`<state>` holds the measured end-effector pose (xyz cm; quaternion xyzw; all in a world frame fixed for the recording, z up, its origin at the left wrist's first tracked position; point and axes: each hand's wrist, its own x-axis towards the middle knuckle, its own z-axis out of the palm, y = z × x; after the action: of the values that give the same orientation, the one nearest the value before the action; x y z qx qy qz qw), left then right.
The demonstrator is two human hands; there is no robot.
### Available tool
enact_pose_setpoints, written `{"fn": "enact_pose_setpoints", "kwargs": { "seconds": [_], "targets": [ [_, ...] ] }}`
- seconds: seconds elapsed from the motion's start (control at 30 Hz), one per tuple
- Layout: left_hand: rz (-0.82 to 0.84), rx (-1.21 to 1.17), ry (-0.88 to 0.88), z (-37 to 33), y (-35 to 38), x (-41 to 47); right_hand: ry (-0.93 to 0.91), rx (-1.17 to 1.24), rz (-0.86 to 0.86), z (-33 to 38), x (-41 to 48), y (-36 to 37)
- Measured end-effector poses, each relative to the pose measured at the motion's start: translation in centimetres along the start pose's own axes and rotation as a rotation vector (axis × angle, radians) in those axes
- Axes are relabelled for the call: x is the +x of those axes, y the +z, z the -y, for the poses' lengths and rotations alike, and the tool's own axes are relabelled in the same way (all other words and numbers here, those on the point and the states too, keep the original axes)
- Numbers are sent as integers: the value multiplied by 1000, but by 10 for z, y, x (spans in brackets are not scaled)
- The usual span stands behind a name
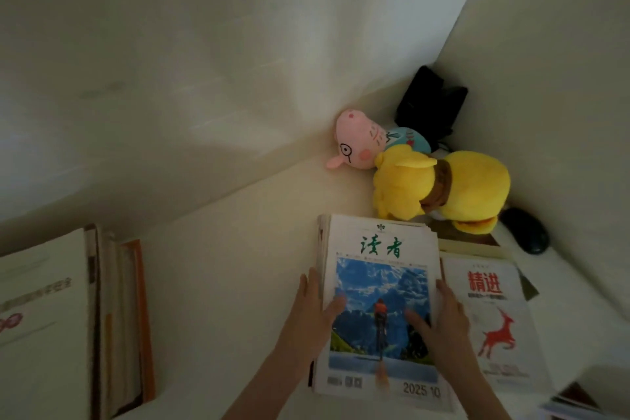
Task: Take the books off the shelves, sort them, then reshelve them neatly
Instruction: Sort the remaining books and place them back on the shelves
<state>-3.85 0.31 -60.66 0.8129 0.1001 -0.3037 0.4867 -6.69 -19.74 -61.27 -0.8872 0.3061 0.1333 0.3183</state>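
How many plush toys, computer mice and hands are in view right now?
Plush toys: 2, pink pig and yellow toy
Computer mouse: 1
Hands: 2, left hand and right hand
Total: 5

Back corner of the bench, dim light.
- Pink plush pig with drawn glasses lies on its side against the wall.
- Yellow plush toy, brown band round the neck, touches the pig.
- Behind both is a black object, possibly a pouch.
- Black computer mouse lies near the right wall.
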Motion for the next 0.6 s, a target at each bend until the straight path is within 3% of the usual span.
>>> {"fn": "enact_pose_setpoints", "kwargs": {
  "seconds": [0.07,0.23,0.6],
  "targets": [
    [22,-20,-14,1,8,1,26,112,15,0,3,1],
    [-50,95,-108,-7,21,5,84,129,67,-3,10,-4],
    [-135,6,-144,-13,21,10,53,20,82,3,-3,9]
  ]
}}
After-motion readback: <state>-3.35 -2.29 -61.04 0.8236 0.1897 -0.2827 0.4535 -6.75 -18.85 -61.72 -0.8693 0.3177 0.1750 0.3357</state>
